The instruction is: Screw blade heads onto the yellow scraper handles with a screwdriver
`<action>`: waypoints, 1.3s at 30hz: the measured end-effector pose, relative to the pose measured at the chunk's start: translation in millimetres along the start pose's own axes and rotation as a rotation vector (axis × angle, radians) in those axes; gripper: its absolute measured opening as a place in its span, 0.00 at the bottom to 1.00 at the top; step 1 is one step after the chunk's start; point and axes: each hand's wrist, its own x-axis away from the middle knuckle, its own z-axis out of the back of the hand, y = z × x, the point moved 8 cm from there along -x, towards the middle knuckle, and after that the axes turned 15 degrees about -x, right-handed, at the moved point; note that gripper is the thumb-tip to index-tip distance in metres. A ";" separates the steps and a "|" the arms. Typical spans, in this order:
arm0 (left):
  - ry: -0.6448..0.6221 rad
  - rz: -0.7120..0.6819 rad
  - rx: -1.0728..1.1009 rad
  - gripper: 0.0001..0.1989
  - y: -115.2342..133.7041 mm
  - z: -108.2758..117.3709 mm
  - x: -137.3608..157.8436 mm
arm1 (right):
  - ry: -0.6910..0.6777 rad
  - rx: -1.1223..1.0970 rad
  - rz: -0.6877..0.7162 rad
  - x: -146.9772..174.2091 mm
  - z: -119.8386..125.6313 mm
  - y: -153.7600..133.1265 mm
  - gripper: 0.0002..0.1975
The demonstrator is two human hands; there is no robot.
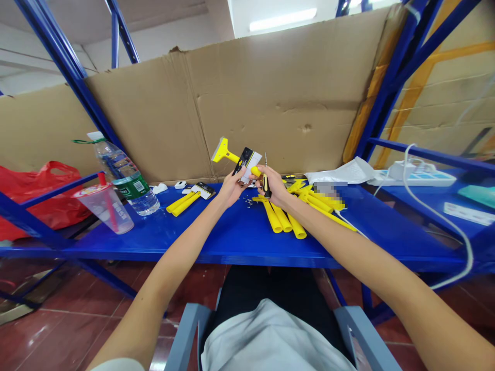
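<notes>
A yellow scraper (222, 150) with a wide blade head points up and left in front of the cardboard. A black and white card (247, 162) sits around its handle. My left hand (231, 186) is closed on the scraper and card from the left. In my right hand (275, 185) is a screwdriver (266, 186) with a black and yellow grip, its shaft upward. The fingers of that hand also touch the yellow handle end (255, 171). Below lie tiny screws (249, 201) and several yellow scraper handles (284, 220) on the blue table.
Left on the blue table (228, 242) are two yellow handles with a card (189, 198), a water bottle (133, 178) and a plastic cup (110, 208). A red bag (46, 198) sits farther left. At right lie a white plastic bag (342, 171) and a white cable (436, 211). Cardboard (270, 98) stands behind.
</notes>
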 end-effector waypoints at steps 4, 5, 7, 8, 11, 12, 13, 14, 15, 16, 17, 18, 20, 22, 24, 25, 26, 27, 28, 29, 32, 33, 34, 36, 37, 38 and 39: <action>0.085 -0.022 0.001 0.16 4.5 10.2 -3.5 | -0.009 0.036 0.009 2.4 -3.1 0.7 0.05; 0.099 -0.032 0.002 0.16 5.9 12.1 -4.2 | -0.015 0.049 0.012 3.1 -3.8 0.8 0.05; 0.124 -0.046 0.006 0.16 7.8 15.5 -5.4 | -0.026 0.072 0.018 4.6 -4.9 0.5 0.06; 0.135 -0.050 0.009 0.16 8.3 16.9 -6.1 | -0.028 0.081 0.023 5.3 -5.2 0.2 0.07; 0.160 -0.053 0.023 0.16 9.0 20.3 -7.8 | -0.017 0.099 0.027 6.9 -5.0 -0.2 0.08; 0.166 -0.055 0.027 0.16 9.2 21.2 -8.2 | -0.012 0.102 0.023 7.2 -5.0 0.1 0.08; 0.174 -0.058 0.031 0.16 9.5 22.2 -8.5 | -0.010 0.102 0.017 7.5 -5.1 0.4 0.08; 0.183 -0.061 0.036 0.16 9.9 23.5 -8.7 | -0.010 0.100 0.011 7.7 -5.4 0.8 0.07; 0.193 -0.063 0.041 0.16 10.3 24.9 -8.9 | -0.013 0.097 0.005 7.8 -5.9 1.0 0.06; 0.204 -0.064 0.046 0.16 10.7 26.7 -9.1 | -0.018 0.093 -0.001 7.8 -6.4 1.2 0.06; 0.216 -0.065 0.052 0.16 11.1 28.6 -9.3 | -0.026 0.087 -0.008 7.9 -7.0 1.5 0.07; 0.227 -0.064 0.059 0.15 11.7 30.8 -9.6 | -0.033 0.081 -0.018 7.9 -7.5 1.9 0.08; 0.252 -0.068 0.074 0.15 13.3 36.0 -10.4 | -0.049 0.069 -0.051 8.2 -8.3 3.6 0.10; 0.277 -0.077 0.087 0.15 15.4 41.7 -11.6 | -0.072 0.068 -0.100 9.1 -9.4 6.7 0.10; 0.307 -0.082 0.097 0.14 17.3 48.2 -13.1 | -0.105 0.086 -0.136 10.9 -11.5 9.5 0.09; 0.322 -0.081 0.100 0.14 18.1 51.6 -13.9 | -0.121 0.099 -0.144 11.9 -12.6 10.3 0.09; 0.340 -0.077 0.102 0.14 18.6 55.2 -14.7 | -0.135 0.114 -0.147 13.0 -13.7 11.0 0.09; 0.359 -0.072 0.104 0.13 19.1 59.0 -15.5 | -0.151 0.129 -0.151 14.2 -15.0 11.6 0.10; 0.377 -0.069 0.103 0.13 19.8 62.8 -16.4 | -0.170 0.145 -0.157 15.5 -16.6 12.5 0.10; 0.392 -0.068 0.099 0.13 20.8 66.5 -17.3 | -0.195 0.159 -0.168 17.0 -18.8 13.6 0.11; 0.437 -0.082 0.094 0.12 24.3 77.3 -19.5 | -0.290 0.184 -0.200 22.0 -26.4 15.9 0.10; 0.452 -0.087 0.094 0.12 25.2 80.5 -20.0 | -0.326 0.189 -0.206 23.8 -29.1 16.2 0.10; 0.466 -0.092 0.093 0.12 25.8 83.2 -20.3 | -0.363 0.193 -0.218 25.7 -31.7 16.9 0.11; 0.481 -0.099 0.080 0.13 27.1 86.1 -20.2 | -0.437 0.210 -0.256 30.1 -36.3 20.1 0.13; 0.479 -0.106 0.068 0.13 28.1 85.9 -19.9 | -0.466 0.220 -0.280 32.2 -37.9 22.4 0.14; 0.472 -0.115 0.053 0.14 29.4 84.6 -19.2 | -0.483 0.232 -0.300 33.7 -38.6 24.8 0.15; 0.462 -0.127 0.036 0.15 31.1 82.3 -18.1 | -0.485 0.243 -0.311 34.2 -38.3 26.9 0.16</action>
